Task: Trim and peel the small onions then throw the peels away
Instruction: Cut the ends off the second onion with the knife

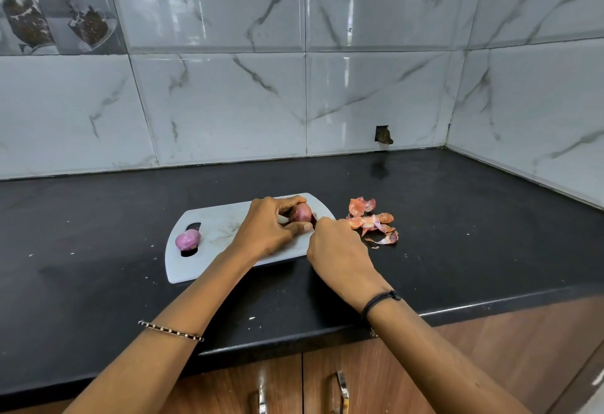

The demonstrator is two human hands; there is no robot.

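Gripping a small purple-red onion point(302, 212) over the right end of the white cutting board point(222, 227), the left hand point(264, 230) has thumb and fingers curled round it. The right hand point(336, 250) sits just beside it, fingertips bunched together against the onion's right end; the knuckles hide whether they nip its skin. A peeled onion point(188, 240) rests at the board's left end, on the handle slot. Orange-pink peels point(372, 221) lie in a loose heap on the black bench point(457, 211), just off the board's rounded right edge. Bare dark bench runs wide to the left of the board, behind it to the marbled wall tiles point(228, 103), and rightward to the corner. Both forearms cross the bench's front edge. The printed tile point(49, 12) in the upper left of the frame is too blurred to read.
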